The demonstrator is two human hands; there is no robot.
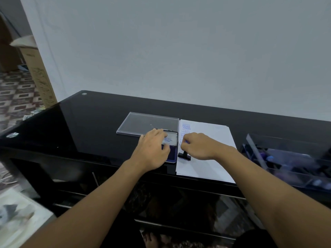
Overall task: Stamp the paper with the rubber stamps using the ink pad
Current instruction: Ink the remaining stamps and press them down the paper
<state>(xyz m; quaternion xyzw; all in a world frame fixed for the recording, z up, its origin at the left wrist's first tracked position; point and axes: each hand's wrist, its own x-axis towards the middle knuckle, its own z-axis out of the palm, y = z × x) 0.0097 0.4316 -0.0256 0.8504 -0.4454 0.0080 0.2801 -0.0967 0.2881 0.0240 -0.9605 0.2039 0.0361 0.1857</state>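
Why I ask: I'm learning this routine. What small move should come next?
Probably lift the black stamp straight off the paper toward the ink pad. It stands on the sheet below the column of blue imprints, the right hand curls above it, grip unclear, and the left hand rests on the open pad.

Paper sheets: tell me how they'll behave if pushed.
The paper looks thin, so probably floppy when lifted. It lies on a glossy black table, so it would likely slide easily. Layered edges suggest several sheets that may fan apart.
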